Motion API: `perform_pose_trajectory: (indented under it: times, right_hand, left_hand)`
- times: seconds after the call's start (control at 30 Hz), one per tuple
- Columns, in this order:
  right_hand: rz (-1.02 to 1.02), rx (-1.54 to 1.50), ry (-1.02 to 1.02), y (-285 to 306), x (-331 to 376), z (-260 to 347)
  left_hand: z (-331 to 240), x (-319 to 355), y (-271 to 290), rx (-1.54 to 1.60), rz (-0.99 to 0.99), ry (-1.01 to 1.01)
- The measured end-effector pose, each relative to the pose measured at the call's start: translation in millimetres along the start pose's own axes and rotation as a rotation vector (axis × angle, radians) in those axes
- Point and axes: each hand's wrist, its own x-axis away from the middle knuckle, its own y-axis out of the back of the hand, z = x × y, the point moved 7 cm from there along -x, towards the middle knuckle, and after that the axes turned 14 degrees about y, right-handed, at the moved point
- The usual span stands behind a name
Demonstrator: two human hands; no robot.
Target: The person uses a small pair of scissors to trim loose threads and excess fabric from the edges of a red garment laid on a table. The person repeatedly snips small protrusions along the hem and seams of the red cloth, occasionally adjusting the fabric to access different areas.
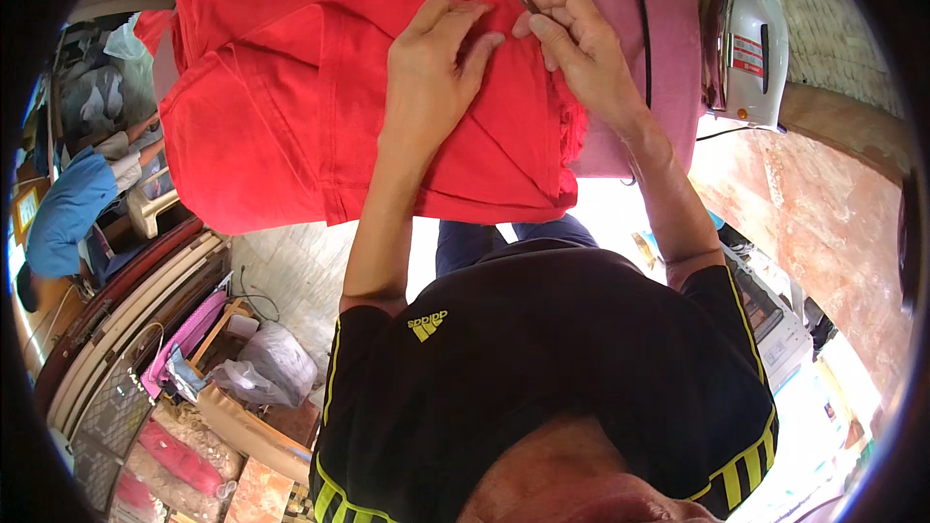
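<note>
Several red garments (271,136) lie folded and stacked on a mauve padded board (668,58) in front of me. Over the top of the cloth is my left hand (436,53), palm down, thumb apart from its slightly curled fingers; I see nothing held in it. Beside it, near the stack's right edge, my right hand (576,39) pinches a small dark, narrow tool (528,3). Its tip points up and left above the cloth; most of it is hidden by the fingers, and its exact kind cannot be made out.
An iron (756,53), white and grey, stands at the board's right end. A black cord (641,19) crosses the board right of the stack. At left, a person in a blue top (73,213) is near stacked long panels (126,320). A clear plastic bag (276,363) lies lower left.
</note>
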Motion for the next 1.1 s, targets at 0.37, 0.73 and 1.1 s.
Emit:
perform_pose_trajectory:
  times: [0.37, 0.73, 1.1]
  right_hand:
    - [0.17, 0.522, 0.317, -8, 8, 26]
    - [0.275, 0.829, 0.332, -30, -8, 42]
    - [0.272, 0.315, 0.057, 65, 59, 28]
  left_hand:
    - [53, -5, -14, 0.304, 0.084, 0.338]
    - [41, -2, -5, 0.3, -0.045, 0.186]
    - [30, 107, 82, -0.325, 0.922, 0.311]
